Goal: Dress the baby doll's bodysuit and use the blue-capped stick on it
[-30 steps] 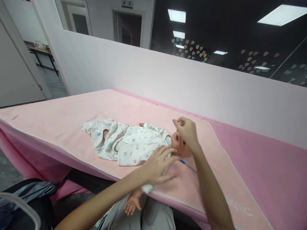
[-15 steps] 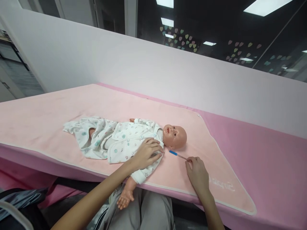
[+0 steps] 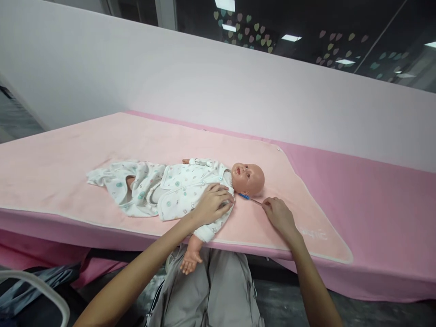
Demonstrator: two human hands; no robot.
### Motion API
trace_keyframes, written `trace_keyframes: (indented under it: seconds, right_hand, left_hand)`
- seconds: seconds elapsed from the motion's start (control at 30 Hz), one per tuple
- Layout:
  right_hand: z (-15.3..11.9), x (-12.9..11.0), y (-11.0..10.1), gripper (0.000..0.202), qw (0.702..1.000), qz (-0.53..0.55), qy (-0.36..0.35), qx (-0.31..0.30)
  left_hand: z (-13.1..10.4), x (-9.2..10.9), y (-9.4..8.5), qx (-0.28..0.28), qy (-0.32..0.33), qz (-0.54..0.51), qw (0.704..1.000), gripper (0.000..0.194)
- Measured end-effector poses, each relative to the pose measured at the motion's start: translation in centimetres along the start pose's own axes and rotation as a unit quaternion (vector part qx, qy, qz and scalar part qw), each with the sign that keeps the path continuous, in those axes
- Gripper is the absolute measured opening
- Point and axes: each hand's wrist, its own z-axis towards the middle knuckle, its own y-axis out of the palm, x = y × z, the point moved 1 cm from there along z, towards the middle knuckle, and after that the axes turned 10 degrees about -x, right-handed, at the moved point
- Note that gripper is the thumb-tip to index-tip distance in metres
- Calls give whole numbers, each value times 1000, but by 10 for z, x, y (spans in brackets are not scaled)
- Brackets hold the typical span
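A bald baby doll in a white printed outfit lies on its back, head to the right, one arm hanging over the near edge. My left hand rests on the doll's near shoulder, fingers extended over the cloth. Between the fingertips of my right hand is the end of a thin stick with a blue tip; I cannot make out its exact kind. The blue tip lies beside the doll's neck, just below its ear. Whether it touches the doll is unclear.
A peach mat with a white border lies on the pink table cover. Behind it rises a white wall below dark glass with heart stickers. A chair with dark cloth stands at lower left.
My right hand has moved the blue-tipped stick up and left, bringing its tip close against the doll's neck. My left hand stays on the shoulder. The view has tilted downward.
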Motion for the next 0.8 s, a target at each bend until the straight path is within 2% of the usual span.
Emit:
trace_keyframes:
  seconds: [0.1,0.2,0.33,0.4,0.5,0.57,0.67,0.73,0.8]
  right_hand:
    - [-9,-10,-12,26,998,62,4,15]
    - [-17,-21,-26,25,989,134,-17,66]
    - [-18,-34,-41,25,975,187,-48,106]
    - [-14,-41,-43,25,973,197,-63,103]
    - [-6,-51,-39,28,971,202,-77,101]
    - [-1,-59,-33,31,973,189,-80,109]
    - [4,-70,-20,33,981,132,-74,123]
    - [7,-76,-15,36,989,92,-70,89]
    - [9,-81,-19,39,994,66,-81,15]
  left_hand:
    - [0,-1,3,7,1,-12,1000,20]
    - [2,1,1,5,-4,-17,1000,19]
    - [17,3,-18,-9,-39,-49,998,23]
    - [28,-3,-33,34,-76,-83,993,27]
    - [41,-26,-55,163,-122,-108,973,26]
    - [44,-47,-62,216,-151,-161,951,26]
    - [40,-78,-65,282,-199,-274,898,27]
    - [35,-92,-63,309,-224,-326,865,26]
    - [31,-100,-60,318,-237,-367,841,26]
